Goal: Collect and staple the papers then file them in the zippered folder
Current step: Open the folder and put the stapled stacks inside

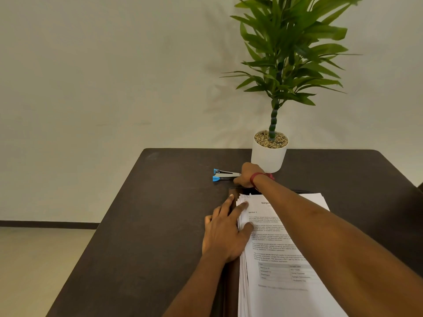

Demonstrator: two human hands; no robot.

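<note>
A thick stack of printed white papers (pixel 281 252) lies on a dark folder (pixel 232 227), whose edge shows along the stack's left side and far corner. My left hand (pixel 225 234) rests flat on the stack's left edge, fingers spread, two fingertips on the top sheet's far left corner. A blue and silver stapler (pixel 223 175) lies on the table beyond the stack. My right hand (pixel 248 175) reaches over the papers, its fingers curled on the stapler's right end. My right forearm hides part of the top sheet.
A white pot (pixel 269 157) with a tall green plant stands just behind my right hand, near the far edge of the dark table (pixel 148 213). The table's left edge runs diagonally, with pale floor below it.
</note>
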